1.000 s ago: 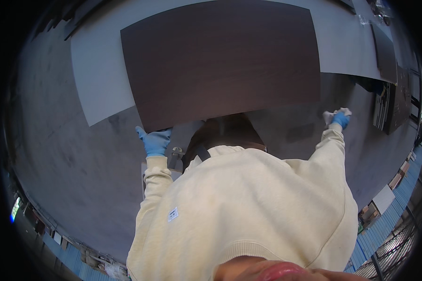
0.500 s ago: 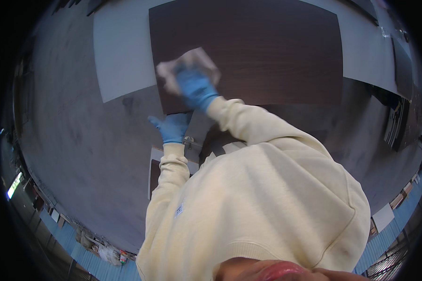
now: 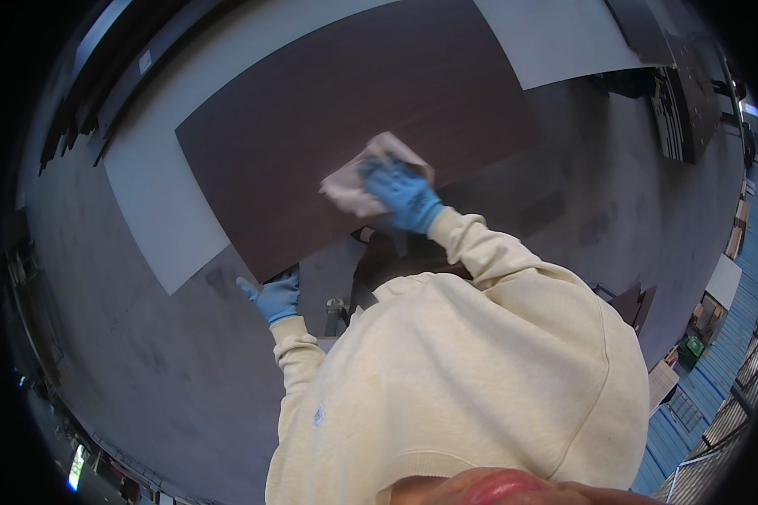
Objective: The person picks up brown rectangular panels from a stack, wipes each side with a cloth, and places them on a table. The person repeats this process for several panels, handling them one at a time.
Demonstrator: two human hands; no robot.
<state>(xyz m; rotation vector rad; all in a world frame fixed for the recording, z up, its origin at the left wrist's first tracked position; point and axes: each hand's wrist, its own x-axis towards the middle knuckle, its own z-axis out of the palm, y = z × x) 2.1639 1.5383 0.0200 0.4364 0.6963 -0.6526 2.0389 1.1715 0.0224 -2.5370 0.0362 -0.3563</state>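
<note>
A large dark brown wood-grain panel (image 3: 354, 93) lies flat before me. My right hand (image 3: 403, 194), in a blue glove, is closed on a pale pinkish cloth (image 3: 354, 187) and presses it against the panel close to its near edge. The hand and cloth are slightly blurred. At the panel's near left corner is my left hand (image 3: 275, 296), also blue-gloved. Its thumb sticks out to the left, away from the panel. The other fingers reach toward the corner and are partly hidden there.
Under the brown panel, a larger white sheet (image 3: 160, 202) sticks out on the left and far right. Dark boards (image 3: 147, 80) stand at the far left. A stack of panels (image 3: 678, 114) is at the right. Beyond the grey floor (image 3: 177, 362), a blue corrugated wall (image 3: 733, 320) runs along the right.
My right hand has wiped the cloth from the panel's left side rightward along its near edge. The whole view has turned, and my left hand stays at the same corner.
</note>
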